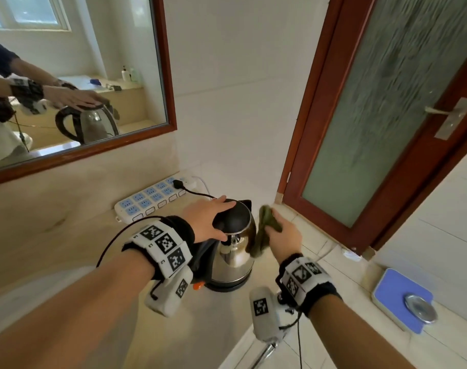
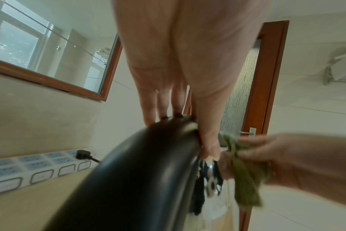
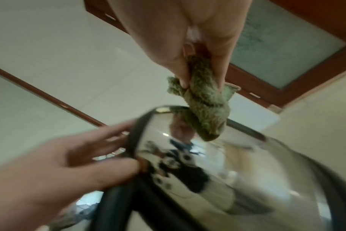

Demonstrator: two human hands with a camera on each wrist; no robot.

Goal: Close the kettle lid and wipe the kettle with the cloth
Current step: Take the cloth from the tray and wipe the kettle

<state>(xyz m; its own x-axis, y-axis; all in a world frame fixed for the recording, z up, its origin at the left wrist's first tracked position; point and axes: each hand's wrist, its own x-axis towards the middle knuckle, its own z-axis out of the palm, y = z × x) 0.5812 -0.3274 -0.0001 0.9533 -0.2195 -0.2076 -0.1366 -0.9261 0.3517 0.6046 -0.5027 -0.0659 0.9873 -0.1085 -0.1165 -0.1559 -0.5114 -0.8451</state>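
Note:
A steel kettle (image 1: 237, 258) with a black lid (image 1: 233, 217) stands on its base on the beige counter. The lid is down. My left hand (image 1: 208, 222) lies flat on the lid with straight fingers, thumb at the lid's near edge. My right hand (image 1: 283, 235) grips a bunched green cloth (image 1: 265, 230) beside the kettle's right side; the cloth hangs against the steel wall. In the left wrist view the lid (image 2: 148, 164) fills the middle under my left hand (image 2: 180, 109), the cloth (image 2: 243, 176) to the right. In the right wrist view the cloth (image 3: 205, 107) hangs over the shiny kettle body (image 3: 217, 164).
A white power strip (image 1: 152, 199) with the kettle's black plug lies along the wall behind. A mirror (image 1: 75, 75) hangs at upper left. A frosted glass door (image 1: 381, 115) stands right of the counter's edge. A blue bathroom scale (image 1: 402, 302) sits on the floor.

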